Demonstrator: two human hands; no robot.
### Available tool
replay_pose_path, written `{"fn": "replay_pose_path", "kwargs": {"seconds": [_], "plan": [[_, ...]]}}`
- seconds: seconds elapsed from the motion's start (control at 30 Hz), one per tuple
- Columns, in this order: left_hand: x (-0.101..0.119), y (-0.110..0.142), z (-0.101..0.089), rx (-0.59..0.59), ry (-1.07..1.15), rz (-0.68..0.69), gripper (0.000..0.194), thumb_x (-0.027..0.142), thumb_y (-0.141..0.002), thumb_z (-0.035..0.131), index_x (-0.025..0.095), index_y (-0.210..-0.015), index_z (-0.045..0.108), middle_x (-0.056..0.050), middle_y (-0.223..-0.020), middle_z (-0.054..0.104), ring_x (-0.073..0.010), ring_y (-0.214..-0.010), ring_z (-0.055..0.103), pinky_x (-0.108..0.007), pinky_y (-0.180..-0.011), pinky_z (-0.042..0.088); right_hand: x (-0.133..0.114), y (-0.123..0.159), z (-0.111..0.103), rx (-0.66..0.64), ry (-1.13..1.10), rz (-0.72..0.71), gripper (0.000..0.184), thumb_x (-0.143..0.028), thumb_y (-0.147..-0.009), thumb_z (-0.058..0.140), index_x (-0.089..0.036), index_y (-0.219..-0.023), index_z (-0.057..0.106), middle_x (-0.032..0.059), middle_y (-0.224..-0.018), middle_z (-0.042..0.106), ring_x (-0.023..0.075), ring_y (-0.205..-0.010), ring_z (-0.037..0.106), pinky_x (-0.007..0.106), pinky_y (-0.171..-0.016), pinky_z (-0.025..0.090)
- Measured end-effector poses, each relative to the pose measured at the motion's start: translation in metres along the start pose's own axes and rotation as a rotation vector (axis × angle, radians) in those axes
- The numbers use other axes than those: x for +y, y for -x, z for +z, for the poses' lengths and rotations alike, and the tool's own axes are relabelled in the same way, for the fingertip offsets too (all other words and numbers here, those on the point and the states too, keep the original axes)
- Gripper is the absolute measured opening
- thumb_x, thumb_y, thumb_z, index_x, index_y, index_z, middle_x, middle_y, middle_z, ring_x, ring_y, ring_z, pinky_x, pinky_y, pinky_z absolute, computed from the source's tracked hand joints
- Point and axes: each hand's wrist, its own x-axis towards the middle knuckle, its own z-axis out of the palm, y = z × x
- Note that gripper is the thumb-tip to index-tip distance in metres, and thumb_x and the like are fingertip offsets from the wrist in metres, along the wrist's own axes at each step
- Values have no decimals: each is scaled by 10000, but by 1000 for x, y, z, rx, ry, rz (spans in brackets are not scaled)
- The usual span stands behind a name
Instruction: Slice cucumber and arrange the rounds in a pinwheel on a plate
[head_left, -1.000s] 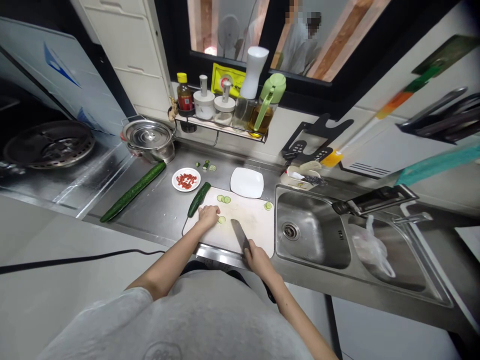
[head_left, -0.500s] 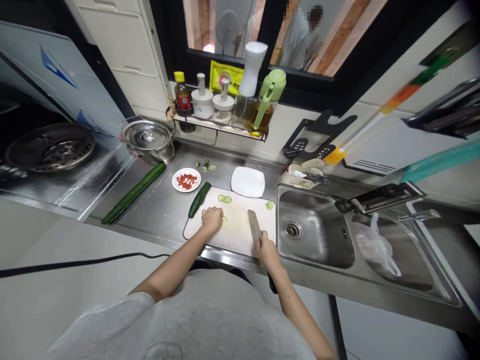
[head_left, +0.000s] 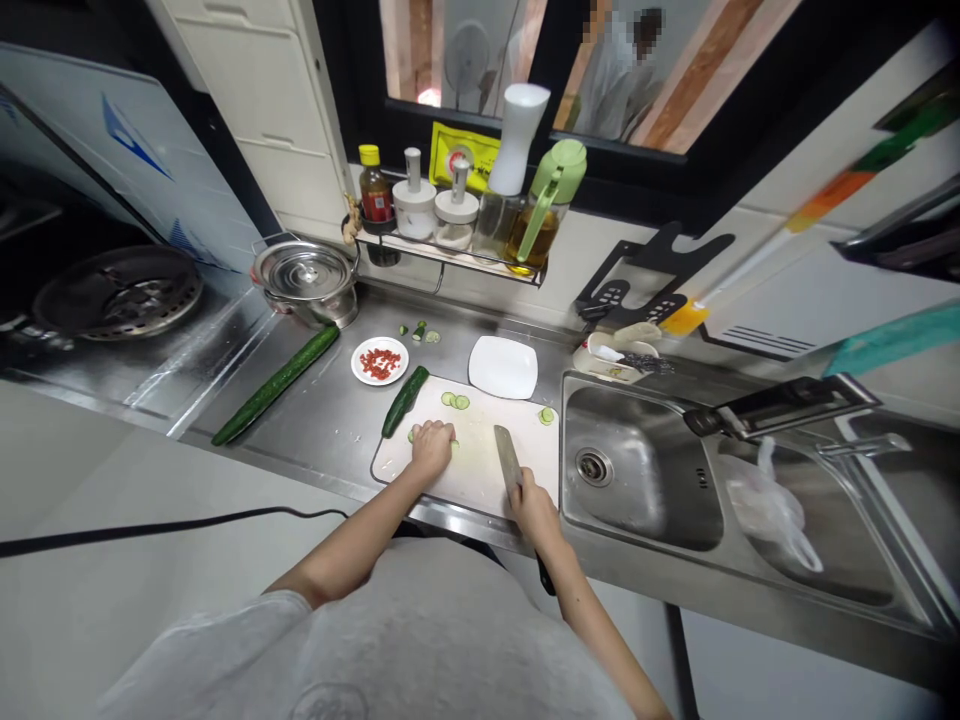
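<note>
On the white cutting board (head_left: pixel 480 488), my left hand (head_left: pixel 433 448) presses down with curled fingers. Bits of pale green cucumber slices (head_left: pixel 456 443) peek out at its edges; the rest is hidden beneath it. My right hand (head_left: pixel 535 508) grips a kitchen knife (head_left: pixel 507 457), its broad blade angled away from me over the right half of the board, apart from the left hand. Some cucumber slices (head_left: pixel 455 401) lie at the board's far edge, others (head_left: pixel 547 415) in its far right corner. A cut piece of cucumber (head_left: pixel 405 402) rests across the left edge.
A plate of chopped red pieces (head_left: pixel 380 361) and a white dish (head_left: pixel 503 367) stand behind the board. A whole cucumber (head_left: pixel 277 384) lies left, near a lidded steel pot (head_left: pixel 309 280). The sink (head_left: pixel 643 470) is right. Seasoning containers fill a wall rack (head_left: pixel 450 250).
The view has shifted slightly. My left hand stays over the slices, with a bit of green now showing at its left too. The knife has come slightly left over the board.
</note>
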Motion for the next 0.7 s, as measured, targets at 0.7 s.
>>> {"fn": "replay_pose_path", "kwargs": {"seconds": [0.7], "plan": [[-60, 9, -41, 24, -37, -212, 167, 197, -862, 473, 258, -939, 609, -31, -934, 708, -219, -952, 604, -367, -874, 305, 0, -7, -4, -6, 1, -6, 305, -271, -950, 281, -182, -1203, 427, 92, -914, 670, 196, -810, 615, 268, -611, 283]]}}
